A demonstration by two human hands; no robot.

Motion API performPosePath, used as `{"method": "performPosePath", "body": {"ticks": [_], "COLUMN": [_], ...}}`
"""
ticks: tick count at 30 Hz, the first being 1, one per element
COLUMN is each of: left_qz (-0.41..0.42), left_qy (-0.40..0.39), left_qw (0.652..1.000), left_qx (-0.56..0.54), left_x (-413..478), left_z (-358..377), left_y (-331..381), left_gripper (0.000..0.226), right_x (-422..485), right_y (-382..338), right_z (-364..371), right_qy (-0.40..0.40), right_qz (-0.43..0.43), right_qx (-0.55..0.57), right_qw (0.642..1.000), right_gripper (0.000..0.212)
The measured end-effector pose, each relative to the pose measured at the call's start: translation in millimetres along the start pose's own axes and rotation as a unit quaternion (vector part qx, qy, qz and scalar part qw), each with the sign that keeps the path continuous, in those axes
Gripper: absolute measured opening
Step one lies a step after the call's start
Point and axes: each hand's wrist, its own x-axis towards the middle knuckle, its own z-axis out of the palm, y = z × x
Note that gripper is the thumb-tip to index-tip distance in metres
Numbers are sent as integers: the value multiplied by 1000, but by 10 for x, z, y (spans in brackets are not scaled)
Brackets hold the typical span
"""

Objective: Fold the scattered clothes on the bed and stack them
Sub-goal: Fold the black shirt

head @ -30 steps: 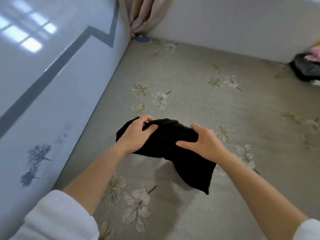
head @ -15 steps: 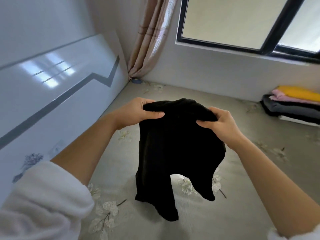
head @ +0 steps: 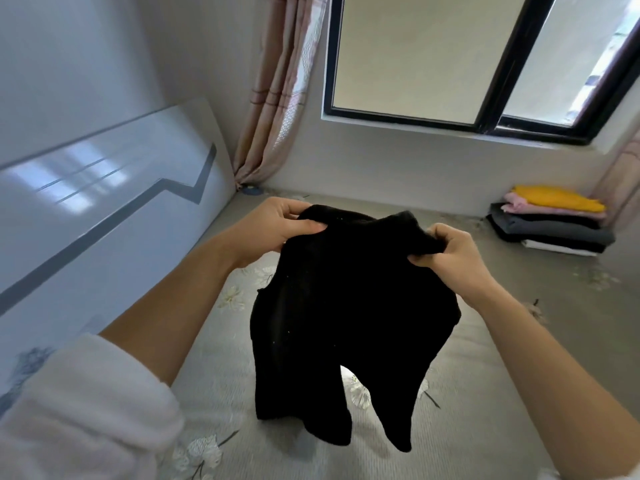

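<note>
A black garment (head: 346, 313) hangs in the air over the bed (head: 485, 393), its lower ends dangling just above the flowered grey sheet. My left hand (head: 277, 226) pinches its top left edge and my right hand (head: 446, 251) grips its top right edge. A stack of folded clothes (head: 550, 220) lies at the far right of the bed, with a yellow piece on top, pink under it, then dark grey, black and white.
A glossy white headboard (head: 104, 209) with a grey zigzag line runs along the left. A curtain (head: 277, 98) hangs in the far corner next to a dark-framed window (head: 467, 64). A wall closes the bed's far side.
Both hands have lifted the black garment off the sheet and hold it up so it hangs open. My view has tilted upward, bringing the window and the folded stack into sight.
</note>
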Motion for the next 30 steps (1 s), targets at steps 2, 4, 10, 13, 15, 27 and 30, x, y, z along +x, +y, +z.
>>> {"method": "performPosePath", "body": {"ticks": [2, 4, 10, 13, 15, 27, 30], "left_qz": [13, 18, -31, -100, -141, -170, -186], "left_qy": [-35, -78, -101, -107, -95, -128, -57], "left_qw": [999, 996, 993, 986, 977, 971, 980], "left_qx": [21, 50, 57, 84, 127, 112, 38], "left_x": [32, 79, -21, -230, -338, -319, -281], "left_z": [140, 302, 316, 238, 291, 780, 617], "left_y": [71, 96, -323, -855, -1205, -1796, -1837], "left_gripper": [24, 23, 29, 47, 60, 26, 28], "right_x": [-13, -31, -140, -196, -214, -200, -213], "right_y": [-62, -147, -152, -233, -312, -457, -249], "right_z": [81, 237, 534, 520, 512, 232, -4], "right_qy": [-52, -161, -231, -238, -271, -329, -276], "right_qz": [-19, -22, 55, 82, 108, 146, 154], "right_qx": [-38, -54, 32, 59, 68, 83, 0], "right_qw": [998, 985, 971, 966, 954, 929, 949], "right_gripper": [56, 69, 10, 8, 24, 54, 32]}}
